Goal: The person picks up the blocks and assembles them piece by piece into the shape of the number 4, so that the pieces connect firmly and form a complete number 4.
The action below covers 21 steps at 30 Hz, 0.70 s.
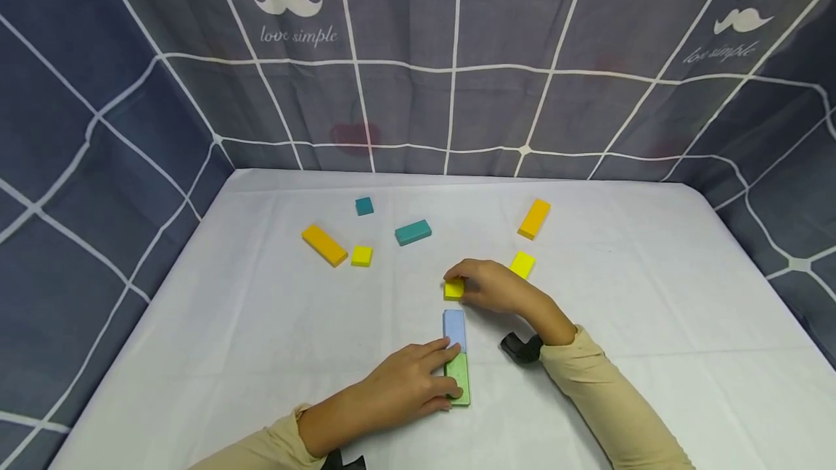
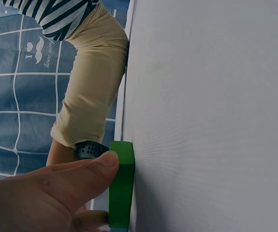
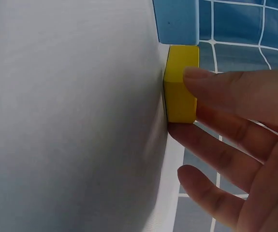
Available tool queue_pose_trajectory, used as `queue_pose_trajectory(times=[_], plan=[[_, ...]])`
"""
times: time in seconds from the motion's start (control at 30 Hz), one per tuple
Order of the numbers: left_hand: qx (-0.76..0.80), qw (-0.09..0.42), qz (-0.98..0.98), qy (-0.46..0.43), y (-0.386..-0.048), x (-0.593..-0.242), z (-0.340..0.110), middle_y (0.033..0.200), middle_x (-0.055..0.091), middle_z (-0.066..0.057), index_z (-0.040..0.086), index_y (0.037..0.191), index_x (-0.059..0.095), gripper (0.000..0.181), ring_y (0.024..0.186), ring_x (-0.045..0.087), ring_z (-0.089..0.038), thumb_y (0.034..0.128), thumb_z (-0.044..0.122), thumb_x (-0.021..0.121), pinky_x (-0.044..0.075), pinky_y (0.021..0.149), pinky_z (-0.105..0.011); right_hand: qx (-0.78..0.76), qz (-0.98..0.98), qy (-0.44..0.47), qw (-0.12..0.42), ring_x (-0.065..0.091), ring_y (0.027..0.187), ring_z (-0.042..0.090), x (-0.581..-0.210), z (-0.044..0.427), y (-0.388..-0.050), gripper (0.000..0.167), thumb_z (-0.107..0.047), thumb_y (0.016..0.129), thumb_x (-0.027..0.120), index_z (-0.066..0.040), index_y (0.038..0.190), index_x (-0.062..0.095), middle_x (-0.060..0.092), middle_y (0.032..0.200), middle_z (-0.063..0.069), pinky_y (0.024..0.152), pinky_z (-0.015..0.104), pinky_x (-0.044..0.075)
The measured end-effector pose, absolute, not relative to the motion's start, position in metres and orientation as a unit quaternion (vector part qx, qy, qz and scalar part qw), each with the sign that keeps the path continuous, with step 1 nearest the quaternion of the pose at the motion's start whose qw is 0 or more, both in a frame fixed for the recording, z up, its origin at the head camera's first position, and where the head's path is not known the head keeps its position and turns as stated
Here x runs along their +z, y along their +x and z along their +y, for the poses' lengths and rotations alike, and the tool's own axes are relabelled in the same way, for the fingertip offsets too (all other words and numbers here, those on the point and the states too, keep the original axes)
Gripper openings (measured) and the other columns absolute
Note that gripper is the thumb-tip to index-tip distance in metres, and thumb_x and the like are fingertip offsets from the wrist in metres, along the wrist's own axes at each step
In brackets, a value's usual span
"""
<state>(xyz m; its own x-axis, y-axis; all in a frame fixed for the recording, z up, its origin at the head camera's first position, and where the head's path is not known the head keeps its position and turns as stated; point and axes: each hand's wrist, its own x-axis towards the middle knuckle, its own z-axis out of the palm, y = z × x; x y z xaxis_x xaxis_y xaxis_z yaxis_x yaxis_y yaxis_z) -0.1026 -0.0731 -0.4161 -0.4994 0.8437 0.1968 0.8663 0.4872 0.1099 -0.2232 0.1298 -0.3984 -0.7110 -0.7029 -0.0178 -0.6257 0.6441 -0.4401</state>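
In the head view, my left hand [image 1: 411, 386] lies across a green block [image 1: 461, 365], with fingers over its top and the thumb [image 2: 105, 164] against its side in the left wrist view. Some fingertips reach the joint where a light blue block [image 1: 454, 326] meets the green one end to end. Farther out, my right hand [image 1: 496, 286] pinches a small yellow block [image 3: 181, 99] between thumb and fingers. A narrow gap separates this yellow block from the far end of the blue block.
Beyond my hands lie two orange blocks [image 1: 324, 245], two teal blocks [image 1: 413, 233] and another small yellow block [image 1: 362, 256]. A further yellow block [image 1: 522, 264] is partly covered by my right hand. Dark gridded curtains [image 1: 405, 107] surround the white table [image 1: 261, 325].
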Motion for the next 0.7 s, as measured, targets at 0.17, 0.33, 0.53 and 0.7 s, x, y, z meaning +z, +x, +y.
queue_pose_trajectory(times=[0.17, 0.33, 0.53, 0.7], plan=[[-0.096, 0.059, -0.862, -0.495, -0.1019, -0.4179, -0.0733, 0.128, 0.056, -0.007, 0.03, 0.097, 0.068, 0.017, 0.12, 0.051, -0.023, 0.0834, 0.04, 0.062, 0.048, 0.087, -0.031, -0.208, 0.894, -0.381, 0.108, 0.058, 0.103, 0.02, -0.3956, 0.1277, -0.2196, 0.035, -0.007, 0.077, 0.07, -0.007, 0.111, 0.062, 0.063, 0.111, 0.004, 0.091, 0.036, 0.047], [-0.101, 0.062, -0.862, -0.493, -0.1021, -0.4181, -0.0731, 0.127, 0.057, -0.007, 0.03, 0.095, 0.069, 0.017, 0.12, 0.051, -0.023, 0.0826, 0.04, 0.063, 0.048, 0.087, -0.031, -0.204, 0.885, -0.399, 0.128, 0.058, 0.105, 0.02, -0.3929, 0.1275, -0.2179, 0.035, -0.006, 0.079, 0.068, -0.005, 0.113, 0.062, 0.063, 0.112, 0.005, 0.092, 0.036, 0.046], [-0.103, 0.062, -0.862, -0.492, -0.1024, -0.4164, -0.0728, 0.126, 0.057, -0.007, 0.03, 0.095, 0.069, 0.017, 0.12, 0.051, -0.024, 0.0821, 0.04, 0.064, 0.048, 0.088, -0.032, -0.188, 0.878, -0.418, 0.134, 0.059, 0.103, 0.02, -0.3915, 0.1274, -0.2185, 0.035, -0.006, 0.08, 0.068, -0.004, 0.114, 0.062, 0.063, 0.111, 0.005, 0.09, 0.035, 0.047], [-0.114, 0.053, -0.862, -0.492, -0.1026, -0.4159, -0.0723, 0.127, 0.057, -0.007, 0.029, 0.095, 0.069, 0.017, 0.12, 0.051, -0.024, 0.0823, 0.039, 0.064, 0.049, 0.087, -0.032, -0.192, 0.873, -0.425, 0.141, 0.058, 0.105, 0.021, -0.3909, 0.1289, -0.2174, 0.036, -0.005, 0.08, 0.067, -0.004, 0.116, 0.061, 0.062, 0.112, 0.006, 0.091, 0.035, 0.047]])
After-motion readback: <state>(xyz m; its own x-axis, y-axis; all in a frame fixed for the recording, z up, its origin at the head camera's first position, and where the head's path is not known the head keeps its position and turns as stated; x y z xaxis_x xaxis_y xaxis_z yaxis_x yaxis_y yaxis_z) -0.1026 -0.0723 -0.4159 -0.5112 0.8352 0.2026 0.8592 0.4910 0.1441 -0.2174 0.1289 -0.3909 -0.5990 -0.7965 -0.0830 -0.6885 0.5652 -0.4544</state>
